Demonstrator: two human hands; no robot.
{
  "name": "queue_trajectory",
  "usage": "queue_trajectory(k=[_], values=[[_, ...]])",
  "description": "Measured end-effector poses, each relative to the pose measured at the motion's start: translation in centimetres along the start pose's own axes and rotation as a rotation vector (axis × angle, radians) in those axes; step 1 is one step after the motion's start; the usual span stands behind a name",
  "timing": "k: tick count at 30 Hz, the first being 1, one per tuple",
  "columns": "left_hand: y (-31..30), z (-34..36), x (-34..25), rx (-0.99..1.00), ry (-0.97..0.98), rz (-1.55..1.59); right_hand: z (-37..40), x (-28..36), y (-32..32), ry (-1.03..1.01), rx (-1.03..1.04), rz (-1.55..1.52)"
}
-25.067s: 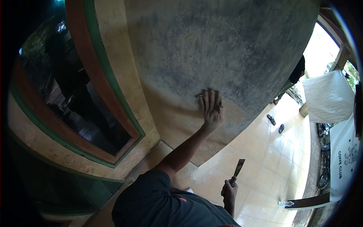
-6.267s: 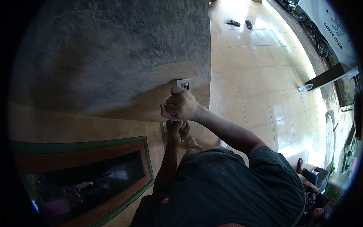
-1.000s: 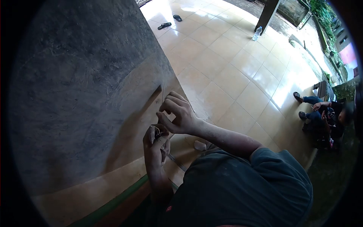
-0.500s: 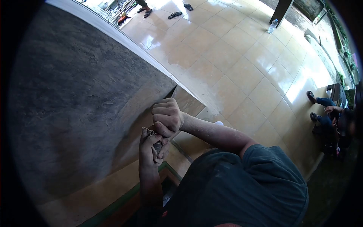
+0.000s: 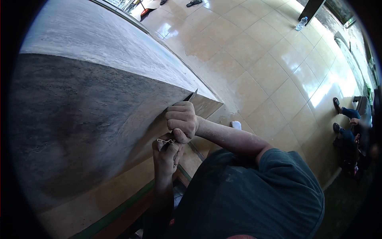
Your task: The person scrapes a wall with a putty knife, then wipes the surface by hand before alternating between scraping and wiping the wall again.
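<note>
My right hand (image 5: 183, 121) is closed, knuckles up, at a large grey, rough-surfaced block (image 5: 79, 111). A thin pointed blade (image 5: 193, 95) sticks out just past its fingers, beside the block's edge; any handle is hidden in the fist. Directly below, my left hand (image 5: 166, 153) is closed, its fingers touching or nearly touching the right thumb. A pale string-like edge (image 5: 165, 141) shows at the top of the left hand, and what it belongs to is mostly hidden. Both hands and forearms look dusty.
Beyond the block lies a tiled floor (image 5: 254, 55) with a plastic bottle (image 5: 301, 24), a sandal (image 5: 194, 3) and a white object (image 5: 236, 125). Another person's legs (image 5: 347, 113) show at the right. A green-edged frame (image 5: 115, 209) runs below the block.
The view has shifted, so the block's pale upper face shows more. Both hands stay together; the blade tip stands out more clearly, and the dark thing in my left hand is less visible.
</note>
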State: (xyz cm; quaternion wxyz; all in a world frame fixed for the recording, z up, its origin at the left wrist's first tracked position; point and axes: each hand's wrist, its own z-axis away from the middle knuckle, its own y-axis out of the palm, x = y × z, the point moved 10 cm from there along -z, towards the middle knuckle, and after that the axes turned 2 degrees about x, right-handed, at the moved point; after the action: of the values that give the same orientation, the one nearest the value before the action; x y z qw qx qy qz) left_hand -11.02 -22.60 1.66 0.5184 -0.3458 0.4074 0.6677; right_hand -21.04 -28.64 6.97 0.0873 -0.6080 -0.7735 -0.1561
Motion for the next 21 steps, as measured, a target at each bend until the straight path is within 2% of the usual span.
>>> queue_trajectory(k=[2,6,8,10,15,17,20,21], values=[[0.4,0.5,-1.1,-0.027,0.003,-0.099,0.3,0.2,0.2,0.021,0.023,0.038],[2.0,3.4,-2.7,0.038,0.109,-0.383,-1.5,2.6,-0.7,-0.025,-0.065,-0.058],[1.3,2.5,-2.1,-0.034,0.12,-0.385,-1.0,1.8,-0.4,-0.06,-0.064,-0.047],[0.4,0.8,-1.0,-0.092,0.026,-0.198,0.1,-0.1,-0.5,-0.035,-0.066,-0.006],[-0.5,0.6,-0.5,-0.037,-0.041,-0.144,0.4,0.4,-0.2,0.004,-0.016,0.076],[1.3,2.9,-2.7,0.032,0.129,-0.505,-0.5,2.7,-0.5,-0.066,-0.033,-0.052],[1.1,2.8,-1.8,0.046,0.091,-0.483,-0.3,2.5,-0.1,-0.118,-0.091,0.0],[0.5,2.5,-1.1,0.025,0.134,-0.473,0.1,2.2,0.1,-0.109,-0.055,0.0]])
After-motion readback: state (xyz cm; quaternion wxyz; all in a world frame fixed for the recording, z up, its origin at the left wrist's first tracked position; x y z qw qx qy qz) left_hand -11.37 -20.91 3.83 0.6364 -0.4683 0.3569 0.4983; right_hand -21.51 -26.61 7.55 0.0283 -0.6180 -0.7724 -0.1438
